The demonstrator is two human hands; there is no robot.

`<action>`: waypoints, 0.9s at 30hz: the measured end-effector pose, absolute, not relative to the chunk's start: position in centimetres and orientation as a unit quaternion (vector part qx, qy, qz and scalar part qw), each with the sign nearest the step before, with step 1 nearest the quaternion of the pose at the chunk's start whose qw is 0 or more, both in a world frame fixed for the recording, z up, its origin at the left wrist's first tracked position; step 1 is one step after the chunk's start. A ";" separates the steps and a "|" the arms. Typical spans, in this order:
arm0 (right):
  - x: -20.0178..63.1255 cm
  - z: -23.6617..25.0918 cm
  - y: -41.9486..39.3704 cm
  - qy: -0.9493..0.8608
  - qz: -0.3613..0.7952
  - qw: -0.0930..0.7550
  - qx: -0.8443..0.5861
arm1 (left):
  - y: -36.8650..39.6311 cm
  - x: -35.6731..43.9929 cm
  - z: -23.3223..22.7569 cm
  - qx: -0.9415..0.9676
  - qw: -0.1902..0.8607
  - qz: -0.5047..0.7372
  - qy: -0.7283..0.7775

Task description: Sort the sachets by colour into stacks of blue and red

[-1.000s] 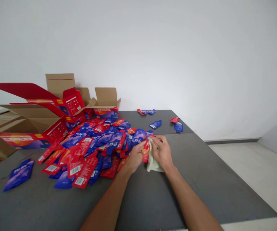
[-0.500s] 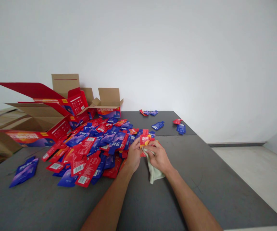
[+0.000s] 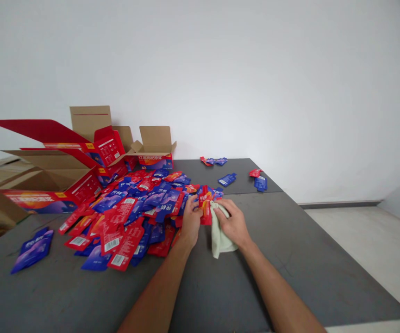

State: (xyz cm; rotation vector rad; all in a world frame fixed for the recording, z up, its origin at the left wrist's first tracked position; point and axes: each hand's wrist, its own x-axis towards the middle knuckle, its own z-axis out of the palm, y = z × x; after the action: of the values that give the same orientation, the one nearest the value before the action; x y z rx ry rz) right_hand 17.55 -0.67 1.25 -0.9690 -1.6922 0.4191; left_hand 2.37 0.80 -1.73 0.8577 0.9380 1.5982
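Note:
Between my two hands is a red pouch (image 3: 205,208) with white lettering and an orange print, held upright above the table. My left hand (image 3: 190,223) pinches its left edge. My right hand (image 3: 233,221) is closed on a pale green cloth (image 3: 219,238), which hangs down below the fingers and lies against the pouch's right edge. Just left of my left hand spreads a large heap of red and blue pouches (image 3: 125,226), several with barcodes facing up.
Open red cardboard boxes (image 3: 78,185) stand at the left, and a smaller open box (image 3: 155,161) sits behind the heap. One blue pouch (image 3: 33,248) lies apart at the left. A few pouches (image 3: 227,179) lie toward the back of the dark table (image 3: 311,277). A white wall rises behind.
The pouch has turned and moved slightly left. My right hand and the cloth have shifted from its front face to its right edge, so more of the pouch shows.

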 end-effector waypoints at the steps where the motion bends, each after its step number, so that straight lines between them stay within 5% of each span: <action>1: 17.5 1.3 -0.7 -0.712 0.179 0.543 -0.408 | 0.7 2.4 -1.6 0.363 0.518 0.667 0.394; 14: 15.8 1.1 -1.7 -0.782 0.181 0.492 -0.337 | -0.3 3.3 0.7 0.256 0.651 0.671 0.247; 22: 18.0 1.4 -0.4 -0.674 0.077 0.557 -0.479 | -1.2 4.0 0.2 0.315 0.716 0.572 0.247; 27: 17.9 1.3 -0.6 -0.708 0.108 0.534 -0.450 | -1.2 4.1 0.1 0.324 0.711 0.574 0.244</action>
State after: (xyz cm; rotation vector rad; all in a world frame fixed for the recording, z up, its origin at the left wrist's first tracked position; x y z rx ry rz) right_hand 17.93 -0.58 1.29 -1.0724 -1.6861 0.2578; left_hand 4.09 -1.17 0.14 0.7196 0.5404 1.2728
